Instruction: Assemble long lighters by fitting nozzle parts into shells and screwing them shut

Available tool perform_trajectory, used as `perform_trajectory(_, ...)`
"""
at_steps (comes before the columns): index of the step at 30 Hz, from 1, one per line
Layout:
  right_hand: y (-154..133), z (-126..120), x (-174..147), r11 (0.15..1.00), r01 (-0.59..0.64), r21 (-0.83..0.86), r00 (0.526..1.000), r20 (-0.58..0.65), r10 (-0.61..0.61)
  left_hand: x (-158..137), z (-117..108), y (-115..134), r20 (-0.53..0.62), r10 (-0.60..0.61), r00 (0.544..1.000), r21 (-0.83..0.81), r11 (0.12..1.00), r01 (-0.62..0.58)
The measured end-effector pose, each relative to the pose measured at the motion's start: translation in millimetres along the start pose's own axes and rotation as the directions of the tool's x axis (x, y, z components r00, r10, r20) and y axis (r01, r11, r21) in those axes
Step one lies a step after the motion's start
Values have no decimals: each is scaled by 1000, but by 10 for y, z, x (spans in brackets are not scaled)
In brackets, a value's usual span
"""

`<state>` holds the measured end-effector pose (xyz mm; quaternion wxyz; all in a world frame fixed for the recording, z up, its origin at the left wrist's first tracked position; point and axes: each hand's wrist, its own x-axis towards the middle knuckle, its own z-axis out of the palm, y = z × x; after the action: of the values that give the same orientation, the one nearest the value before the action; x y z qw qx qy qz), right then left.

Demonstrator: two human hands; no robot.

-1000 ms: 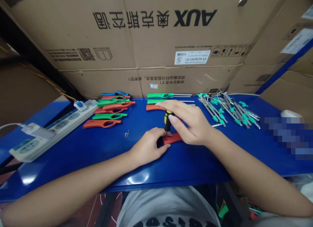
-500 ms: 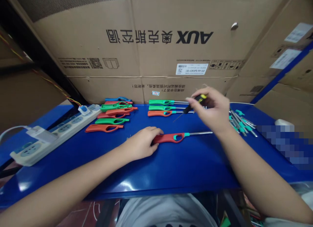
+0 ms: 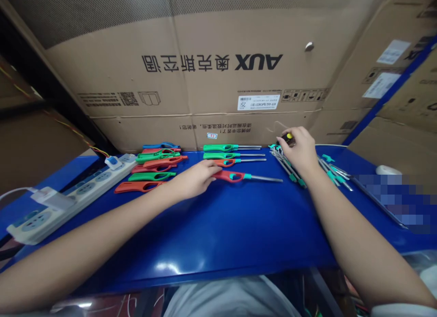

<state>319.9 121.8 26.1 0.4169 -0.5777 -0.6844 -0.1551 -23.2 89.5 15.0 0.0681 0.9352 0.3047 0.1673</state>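
The slim plastic lighter (image 3: 225, 175) at four o'clock is red with a teal trigger (image 3: 234, 176); the screwdriver handle (image 3: 289, 136) at three, black and yellow.

The big carton (image 3: 211, 30) behind the table (image 3: 218, 230) is printed upside down: I read "AUX" (image 3: 259, 62) in heavy black, and beside it the characters 奥克斯空调 (image 3: 186, 63). Lower down, also inverted, two small lines (image 3: 215, 128) run 师傅您辛苦了! and 请在搬运时对我温柔些,谢谢您! The white label (image 3: 258, 103) shows "25" and a model code starting "KFR"; the rest is too fine for me. A row of handling signs (image 3: 303, 96) sits right of it, a QR code (image 3: 128, 98) far left. The little blue-edged sticker (image 3: 212, 136) carries red digits I can't make out for certain.
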Motion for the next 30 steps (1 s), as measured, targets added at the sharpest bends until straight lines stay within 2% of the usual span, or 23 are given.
perform_trajectory(4, 63, 88, -38, 1000, -26, 17, 998, 60, 25, 206, -81, -335, -61, -94, 994, 44, 994, 97)
perform_trajectory(7, 62, 119, -50, 999, -35, -1, 993, 113, 35, 348, -70, -563, -62, -133, 989, 56, 989, 137)
perform_trajectory(9, 50, 121, -50, 997, -44, -63, 982, 183, 54, 431, -39, -679, -43, -147, 988, 58, 987, 149)
perform_trajectory(12, 48, 131, -54, 985, -55, -162, 941, 322, 106, 533, 8, -790, -26, -164, 986, 57, 985, 165)
perform_trajectory(18, 84, 254, -134, 969, -55, -239, 853, 493, 170, 619, 34, -859, -22, -186, 982, 45, 981, 187)
perform_trajectory(22, 44, 314, -199, 967, -27, -255, 811, 560, 171, 602, 29, -835, -46, -210, 977, 54, 976, 212)
perform_trajectory(27, -9, 300, -225, 963, -16, -269, 801, 573, 173, 525, -64, -768, -106, -249, 963, 100, 961, 259)
perform_trajectory(30, -56, 250, -208, 963, 2, -269, 825, 545, 150, 405, -239, -788, -142, -301, 943, 148, 935, 321)
